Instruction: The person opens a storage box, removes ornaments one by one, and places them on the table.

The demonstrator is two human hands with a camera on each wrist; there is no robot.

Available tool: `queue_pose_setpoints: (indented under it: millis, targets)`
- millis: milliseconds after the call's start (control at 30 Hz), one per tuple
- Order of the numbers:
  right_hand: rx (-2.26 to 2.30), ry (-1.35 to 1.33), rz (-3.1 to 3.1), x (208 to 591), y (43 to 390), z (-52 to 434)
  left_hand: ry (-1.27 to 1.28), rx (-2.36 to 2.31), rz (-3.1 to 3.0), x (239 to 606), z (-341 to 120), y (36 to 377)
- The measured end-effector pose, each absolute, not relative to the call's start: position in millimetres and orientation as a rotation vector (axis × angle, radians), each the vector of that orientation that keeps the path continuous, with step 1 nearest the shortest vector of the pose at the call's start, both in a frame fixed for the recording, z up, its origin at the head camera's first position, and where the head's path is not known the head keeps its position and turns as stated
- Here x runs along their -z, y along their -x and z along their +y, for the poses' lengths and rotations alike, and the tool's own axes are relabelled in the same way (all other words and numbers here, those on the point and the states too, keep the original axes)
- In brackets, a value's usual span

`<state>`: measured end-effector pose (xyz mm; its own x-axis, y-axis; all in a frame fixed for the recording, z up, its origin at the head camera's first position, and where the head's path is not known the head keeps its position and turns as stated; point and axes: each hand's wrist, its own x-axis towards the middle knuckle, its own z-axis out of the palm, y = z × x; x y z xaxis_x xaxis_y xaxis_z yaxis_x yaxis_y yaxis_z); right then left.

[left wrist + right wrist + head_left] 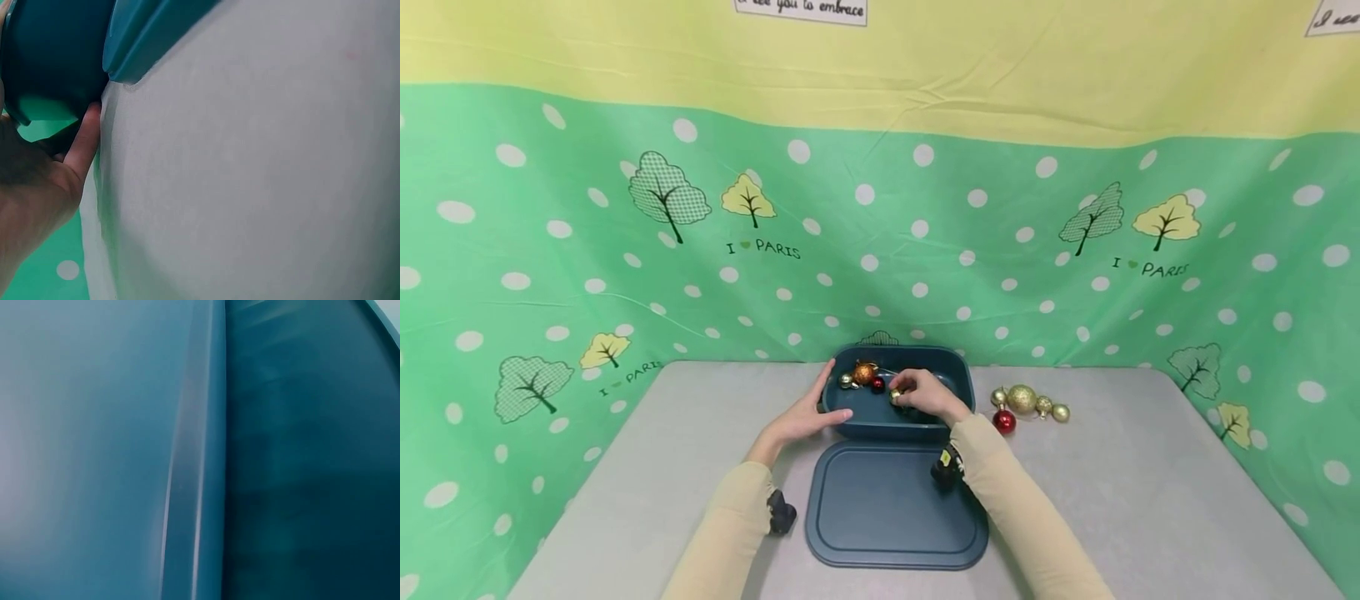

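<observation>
- 1 blue box (pixel 887 432)
- 1 blue lid (pixel 898 508), box's 6 o'c
- 1 desk (pixel 1120 483)
- 2 grips: L grip (pixel 805 417), R grip (pixel 925 393)
- Box, approx. 9 o'c: 1 orange bauble (pixel 865 372), 1 sm. red bauble (pixel 877 384), min. 1 gold bauble (pixel 846 381)
- R grip: 1 held gold bauble (pixel 895 397) vis.; box floor under it hidden, can't count
- Box's 3 o'c: 4 loose gold baubles (pixel 1021 399), 1 lg. red bauble (pixel 1003 421)
- 2 blk wrist units (pixel 782 512)

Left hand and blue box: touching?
Touching. The head view shows the left hand resting against the blue box at its near left corner.
</observation>
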<state>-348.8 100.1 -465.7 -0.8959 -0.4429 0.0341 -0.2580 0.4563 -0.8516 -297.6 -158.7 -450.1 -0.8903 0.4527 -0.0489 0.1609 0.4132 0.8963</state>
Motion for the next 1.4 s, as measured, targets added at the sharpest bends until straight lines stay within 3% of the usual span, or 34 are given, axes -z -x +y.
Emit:
queue_pose_setpoints:
  millis: [733,1033,1400]
  targets:
    - [1.592,0.549,2.565,456.4,338.4,106.5,-0.552,-1.464,2.387,451.0,-159.5,297.2]
    - [1.660,0.625,2.478,423.1,313.7,110.3,-0.554,-1.478,2.386,452.2,-160.3,298.4]
    - [1.665,0.591,2.577,448.5,323.0,117.3,-0.554,-1.478,2.388,451.1,-159.6,297.3]
